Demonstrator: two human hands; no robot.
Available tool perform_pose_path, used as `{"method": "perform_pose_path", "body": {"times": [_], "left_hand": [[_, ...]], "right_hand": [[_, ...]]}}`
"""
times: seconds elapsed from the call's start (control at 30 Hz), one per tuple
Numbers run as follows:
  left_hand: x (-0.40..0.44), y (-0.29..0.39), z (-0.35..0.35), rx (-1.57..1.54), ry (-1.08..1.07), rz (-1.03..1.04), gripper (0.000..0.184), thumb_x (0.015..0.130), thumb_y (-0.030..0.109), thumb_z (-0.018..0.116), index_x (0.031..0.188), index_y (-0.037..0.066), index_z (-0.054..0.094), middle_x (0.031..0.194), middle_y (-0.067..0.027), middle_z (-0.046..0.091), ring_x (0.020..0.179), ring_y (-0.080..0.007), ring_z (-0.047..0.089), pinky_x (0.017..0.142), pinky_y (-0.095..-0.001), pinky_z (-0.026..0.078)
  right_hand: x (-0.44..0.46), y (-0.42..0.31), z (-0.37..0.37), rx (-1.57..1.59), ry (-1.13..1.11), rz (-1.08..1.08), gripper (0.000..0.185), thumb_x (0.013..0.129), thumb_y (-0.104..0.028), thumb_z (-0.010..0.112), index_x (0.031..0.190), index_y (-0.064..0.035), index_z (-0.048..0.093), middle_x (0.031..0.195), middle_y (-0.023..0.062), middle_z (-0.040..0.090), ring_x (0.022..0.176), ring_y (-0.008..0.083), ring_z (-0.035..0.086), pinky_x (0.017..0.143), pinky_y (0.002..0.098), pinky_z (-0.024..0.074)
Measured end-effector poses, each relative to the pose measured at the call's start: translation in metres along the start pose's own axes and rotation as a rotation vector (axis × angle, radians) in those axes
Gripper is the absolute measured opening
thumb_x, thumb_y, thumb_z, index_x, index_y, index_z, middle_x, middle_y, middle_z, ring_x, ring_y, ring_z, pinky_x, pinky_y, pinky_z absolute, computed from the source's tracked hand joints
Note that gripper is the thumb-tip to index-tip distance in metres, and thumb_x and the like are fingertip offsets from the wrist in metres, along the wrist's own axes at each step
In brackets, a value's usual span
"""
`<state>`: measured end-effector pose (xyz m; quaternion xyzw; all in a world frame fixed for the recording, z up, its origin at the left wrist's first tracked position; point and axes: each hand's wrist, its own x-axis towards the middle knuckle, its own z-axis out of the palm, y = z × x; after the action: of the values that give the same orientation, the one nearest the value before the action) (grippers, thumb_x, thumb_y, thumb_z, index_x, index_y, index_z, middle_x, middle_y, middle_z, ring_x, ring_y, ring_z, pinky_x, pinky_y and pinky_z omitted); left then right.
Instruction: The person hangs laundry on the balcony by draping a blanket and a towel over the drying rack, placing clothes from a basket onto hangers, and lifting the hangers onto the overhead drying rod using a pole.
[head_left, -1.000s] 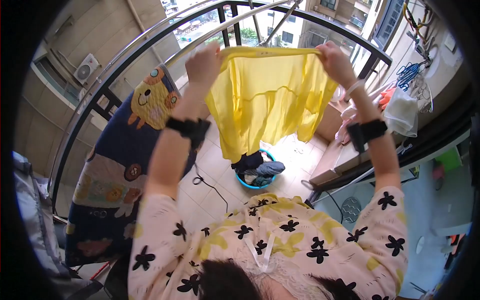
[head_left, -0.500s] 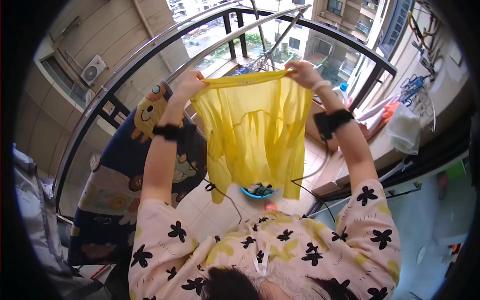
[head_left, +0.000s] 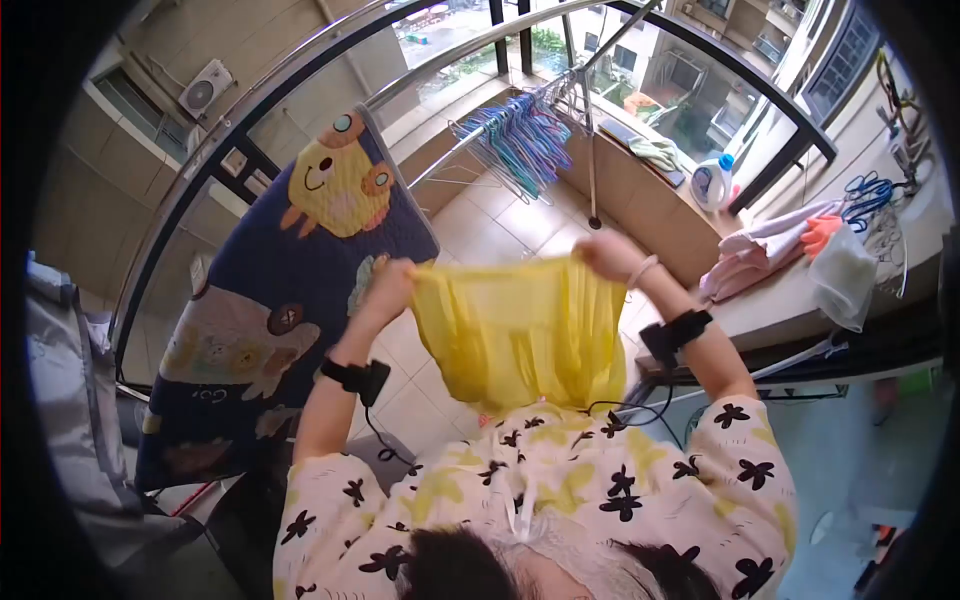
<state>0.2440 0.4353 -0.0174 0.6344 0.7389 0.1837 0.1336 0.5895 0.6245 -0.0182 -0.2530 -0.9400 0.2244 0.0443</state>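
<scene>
- Edges: a quilt [head_left: 235, 260] with a bear's face stands close on the left; on the right a ledge [head_left: 770, 315] carries pink cloth [head_left: 765, 250] and a plastic bag [head_left: 848, 285].
- Open room: pale floor tiles [head_left: 480, 215] show beyond the yellow garment [head_left: 520, 330], reaching to a low wall [head_left: 672, 215]; the hangers [head_left: 525, 145] are bunched on a bar over that stretch, apart from the hands.
- The yellow garment hangs in the air between the hands, just in front of the patterned top [head_left: 560, 480], which its lower edge nearly meets or overlaps; contact cannot be told.
- Its held edge runs left to right, slightly higher at the right; the body points down toward the person, folds along that line. In view, its longer span is sideways.
- Left hand [head_left: 388, 292]: fingers pinching the upper left corner. Right hand [head_left: 612, 260]: fingers closed on the upper right corner, blurred.
- Against half a second ago, both hands and the garment sit lower in view, and the garment looks shorter and bunched below. The hangers and the white bottle [head_left: 711, 185] now show more fully.
</scene>
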Motion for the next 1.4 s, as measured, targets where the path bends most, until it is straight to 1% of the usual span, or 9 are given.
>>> {"method": "perform_pose_path", "body": {"times": [0.23,0.3,0.37,0.53,0.57,0.6,1.07,1.3,1.4], "left_hand": [[-0.057,0.033,-0.049,-0.169,1.02,0.292,0.016,0.081,0.004,0.054,0.096,0.002,0.06,0.091,-0.015,0.06,0.085,-0.0305,0.058,0.074,-0.038,0.045],[-0.116,-0.026,0.064,-0.239,0.365,0.234,0.022,0.079,0.011,0.057,0.099,0.002,0.06,0.096,-0.0186,0.06,0.085,-0.0341,0.056,0.076,-0.0384,0.045],[-0.195,-0.093,0.136,-0.119,-0.826,0.14,0.024,0.078,0.019,0.063,0.093,0.0,0.062,0.079,-0.0183,0.063,0.071,-0.0313,0.056,0.068,-0.0379,0.046],[-0.177,-0.162,0.061,-0.355,-0.723,-0.169,0.037,0.084,0.042,0.058,0.09,0.007,0.068,0.067,-0.0035,0.062,0.062,-0.0075,0.053,0.059,-0.0255,0.044],[-0.156,-0.176,0.05,-0.26,-0.392,0.367,0.033,0.083,0.038,0.059,0.084,0.007,0.069,0.064,-0.0026,0.06,0.058,-0.0056,0.051,0.056,-0.0264,0.043],[-0.143,-0.143,0.009,-0.108,-0.561,-0.33,0.027,0.08,0.032,0.063,0.08,0.005,0.068,0.064,-0.0034,0.06,0.059,-0.0067,0.052,0.057,-0.0265,0.042],[-0.21,-0.149,0.027,-1.277,-0.134,-0.585,0.046,0.081,0.016,0.063,0.12,0.0,0.044,0.102,-0.0083,0.059,0.094,-0.0144,0.059,0.075,-0.0242,0.047],[-0.206,-0.148,0.027,-0.276,0.29,0.011,0.048,0.084,0.024,0.061,0.126,0.006,0.045,0.107,-0.0155,0.061,0.092,-0.0248,0.062,0.08,-0.0309,0.047],[-0.222,-0.137,0.018,-0.219,-0.226,-0.264,0.063,0.072,0.045,0.07,0.121,0.009,0.053,0.103,-0.0192,0.061,0.098,-0.0312,0.059,0.082,-0.0357,0.047]], "right_hand": [[-0.025,-0.096,-0.008,0.211,1.08,-0.03,0.038,0.075,0.004,0.055,0.111,-0.007,0.056,0.087,0.018,0.062,0.074,0.025,0.063,0.063,0.0324,0.0495],[-0.047,-0.066,0.113,0.185,0.677,0.036,0.034,0.075,0.002,0.053,0.107,-0.0081,0.058,0.089,0.0183,0.062,0.08,0.029,0.061,0.065,0.0372,0.0482],[-0.083,-0.035,0.186,0.004,-0.675,0.052,0.016,0.082,-0.016,0.053,0.093,-0.0058,0.06,0.087,0.0165,0.063,0.079,0.0315,0.059,0.074,0.0378,0.0459],[-0.036,-0.031,0.183,0.328,-0.354,0.039,0.022,0.084,-0.019,0.055,0.099,-0.005,0.063,0.082,0.0155,0.063,0.073,0.0182,0.057,0.071,0.0344,0.046],[-0.006,-0.02,0.176,0.342,-0.379,0.142,0.023,0.081,-0.022,0.059,0.096,-0.0046,0.064,0.08,0.0111,0.064,0.072,0.0162,0.057,0.069,0.0324,0.047],[0.004,-0.06,0.132,0.444,-0.362,0.205,0.024,0.079,-0.025,0.063,0.09,-0.0036,0.063,0.072,0.0079,0.061,0.068,0.0182,0.057,0.065,0.0322,0.0462],[-0.026,-0.078,0.167,1.013,0.027,0.499,0.031,0.083,-0.032,0.063,0.096,-0.0038,0.06,0.076,0.0015,0.059,0.072,0.0075,0.055,0.062,0.0228,0.0457],[-0.028,-0.094,0.174,0.767,0.055,0.717,0.047,0.074,-0.032,0.071,0.109,-0.0057,0.054,0.079,0.0077,0.062,0.066,0.0132,0.058,0.057,0.027,0.0484],[-0.028,-0.061,0.176,0.631,-0.015,0.686,0.043,0.068,-0.023,0.069,0.107,-0.0081,0.058,0.08,0.0099,0.062,0.067,0.0153,0.059,0.059,0.0275,0.0485]]}}
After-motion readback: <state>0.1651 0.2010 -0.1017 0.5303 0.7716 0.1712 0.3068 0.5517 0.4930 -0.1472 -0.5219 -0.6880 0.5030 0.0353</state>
